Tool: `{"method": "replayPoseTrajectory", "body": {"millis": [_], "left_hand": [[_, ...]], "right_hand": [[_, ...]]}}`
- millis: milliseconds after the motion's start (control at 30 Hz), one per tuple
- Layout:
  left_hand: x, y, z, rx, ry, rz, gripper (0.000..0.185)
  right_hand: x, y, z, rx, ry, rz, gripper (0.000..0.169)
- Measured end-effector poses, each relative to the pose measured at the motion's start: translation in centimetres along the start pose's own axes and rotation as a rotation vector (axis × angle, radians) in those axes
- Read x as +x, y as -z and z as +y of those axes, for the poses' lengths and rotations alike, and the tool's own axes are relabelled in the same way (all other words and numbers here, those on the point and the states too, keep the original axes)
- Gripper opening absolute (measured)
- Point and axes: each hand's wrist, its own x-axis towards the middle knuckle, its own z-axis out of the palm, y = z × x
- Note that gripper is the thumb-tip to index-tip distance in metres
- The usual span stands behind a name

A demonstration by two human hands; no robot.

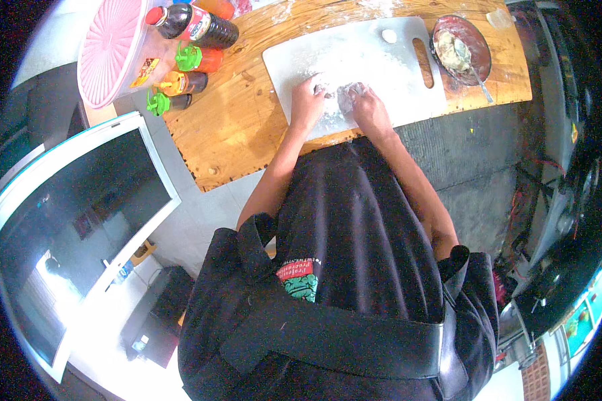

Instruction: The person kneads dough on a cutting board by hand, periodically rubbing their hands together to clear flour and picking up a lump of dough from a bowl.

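Observation:
A white cutting board (416,108) with a slot handle lies on the wooden table, its middle thickly dusted with white flour (361,57). My left hand (308,100) rests over the flour with its fingers curled; whether anything is in them is hidden. Just to its right, my right hand (370,108) has its fingers bent around a floured lump (346,97), which looks like dough. A small white rounded piece (389,36) sits near the board's far right corner. Beside the handle stands a dark bowl (485,52) holding a pale sticky dough (450,49) and a metal spoon (481,86).
On the wooden table (231,130), at the left, are a dark sauce bottle (223,34) with a red cap, several squeeze bottles (188,57) and a plastic tub with a pink lid (111,50). A white-framed glass panel (173,198) stands left of me.

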Motion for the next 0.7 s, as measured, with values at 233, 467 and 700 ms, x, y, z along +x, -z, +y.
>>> {"method": "replayPoseTrajectory", "body": {"millis": [233,467,700], "left_hand": [[-0.6,-1.1,0.0,-1.183,0.151,-0.238,0.043],[-2.0,-4.0,4.5,-1.028,0.267,0.056,0.042],[0.9,-2.7,3.3,-0.823,0.130,0.057,0.049]], "right_hand": [[3.5,3.4,-2.3,0.368,-0.524,0.088,0.022],[7.3,2.8,-5.3,0.770,-0.414,0.312,0.039],[7.5,2.6,-8.0,1.071,-0.244,0.106,0.052]]}}
